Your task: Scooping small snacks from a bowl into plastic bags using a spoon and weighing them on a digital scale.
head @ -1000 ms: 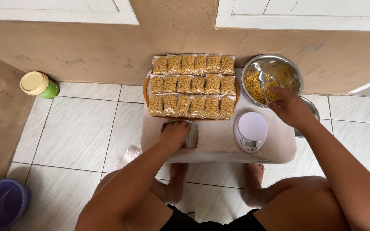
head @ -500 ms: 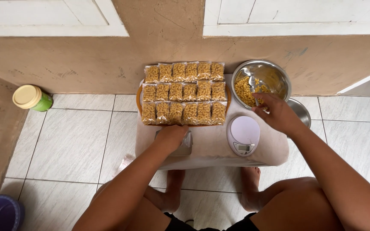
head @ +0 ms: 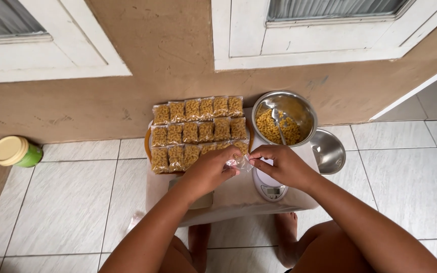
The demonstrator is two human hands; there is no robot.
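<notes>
I see my left hand (head: 209,171) and right hand (head: 280,165) pinching 1 small clear bag (head: 240,162) between them, probably empty, over the white scale (head: 270,189). Behind it, 3 rows of pasta packets (head: 198,129) crowd a tray; a steel bowl (head: 283,118) holds pasta on the cloth-covered stool (head: 238,194), tiled floor (head: 72,197).

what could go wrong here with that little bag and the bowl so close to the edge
1. The small clear bag is pinched between the left hand and right hand; thin plastic like that may slip or tear as it is pulled open.
2. The steel bowl of macaroni sits at the stool's far corner with a spoon leaning in it; a knock from a forearm could tip it.
3. The packed bags lie just beyond the hands, so they might get swept off.
</notes>
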